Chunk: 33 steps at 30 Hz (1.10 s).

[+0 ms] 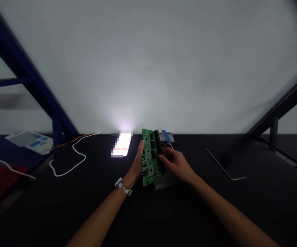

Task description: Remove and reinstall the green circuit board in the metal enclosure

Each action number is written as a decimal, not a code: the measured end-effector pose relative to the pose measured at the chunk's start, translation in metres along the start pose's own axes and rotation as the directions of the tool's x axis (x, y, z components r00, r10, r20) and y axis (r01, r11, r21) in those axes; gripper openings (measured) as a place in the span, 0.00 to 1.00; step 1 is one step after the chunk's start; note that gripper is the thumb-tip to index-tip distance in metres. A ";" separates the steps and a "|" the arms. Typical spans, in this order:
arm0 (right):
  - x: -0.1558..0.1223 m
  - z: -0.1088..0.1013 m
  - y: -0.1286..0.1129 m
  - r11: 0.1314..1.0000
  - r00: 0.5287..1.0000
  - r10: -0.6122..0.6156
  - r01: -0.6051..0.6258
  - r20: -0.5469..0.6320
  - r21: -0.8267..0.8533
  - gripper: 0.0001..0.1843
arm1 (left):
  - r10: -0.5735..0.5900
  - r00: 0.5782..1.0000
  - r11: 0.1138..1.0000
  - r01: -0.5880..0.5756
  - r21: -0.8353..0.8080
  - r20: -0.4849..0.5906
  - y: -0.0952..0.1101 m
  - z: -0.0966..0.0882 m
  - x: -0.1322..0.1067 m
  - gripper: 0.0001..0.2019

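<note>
A green circuit board [146, 161] stands tilted above the table in front of me, with black components and a long black strip [158, 144] along its right side. My left hand [137, 163] grips the board's left edge, thumb up along it; the other fingers are hidden behind. My right hand [175, 163] has its bent fingers closed at the black strip, and some fingertips are out of sight. Just behind the right hand lies a screwdriver [166, 136] with a blue handle. A grey metal plate [164, 181] shows partly beneath the board.
A lit phone-like screen [122, 144] lies left of the board. A white cable [80, 161] curls further left, near a white and blue sheet [34, 141]. On the right is a bent thin metal rod [222, 167]. Blue frame bars [35, 79] flank the black tabletop [194, 219].
</note>
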State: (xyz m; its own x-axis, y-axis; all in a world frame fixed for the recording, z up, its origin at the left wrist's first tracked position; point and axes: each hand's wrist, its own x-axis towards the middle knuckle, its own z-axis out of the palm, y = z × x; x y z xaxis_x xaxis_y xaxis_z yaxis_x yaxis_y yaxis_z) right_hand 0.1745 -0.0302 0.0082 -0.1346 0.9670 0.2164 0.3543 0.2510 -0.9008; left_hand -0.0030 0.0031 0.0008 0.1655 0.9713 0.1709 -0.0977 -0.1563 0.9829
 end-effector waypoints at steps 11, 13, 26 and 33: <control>0.015 -0.023 -0.012 0.962 0.982 -0.166 0.141 -0.089 -0.235 0.11 | -0.033 0.909 0.999 0.012 0.053 0.414 0.028 -0.013 0.002 0.22; 0.018 -0.025 -0.012 0.965 0.975 -0.196 0.172 -0.105 -0.198 0.11 | -0.042 0.885 0.995 -0.005 0.099 0.464 0.028 -0.016 0.004 0.28; 0.010 -0.016 -0.027 0.907 0.911 -0.413 0.409 0.020 0.099 0.16 | 0.208 0.870 0.902 -0.348 0.257 0.446 -0.006 -0.010 0.010 0.55; 0.007 -0.007 -0.020 0.948 0.944 -0.315 0.319 -0.097 0.022 0.20 | 0.353 0.871 0.805 -0.469 0.363 0.343 -0.013 -0.010 0.013 0.52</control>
State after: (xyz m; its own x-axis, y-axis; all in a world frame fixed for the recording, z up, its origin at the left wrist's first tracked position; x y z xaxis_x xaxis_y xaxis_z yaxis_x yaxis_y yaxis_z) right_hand 0.1731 -0.0284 0.0303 -0.1487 0.8381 0.5249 0.2721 0.5450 -0.7930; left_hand -0.0088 0.0200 -0.0106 0.4459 0.7292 0.5190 0.2003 -0.6464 0.7362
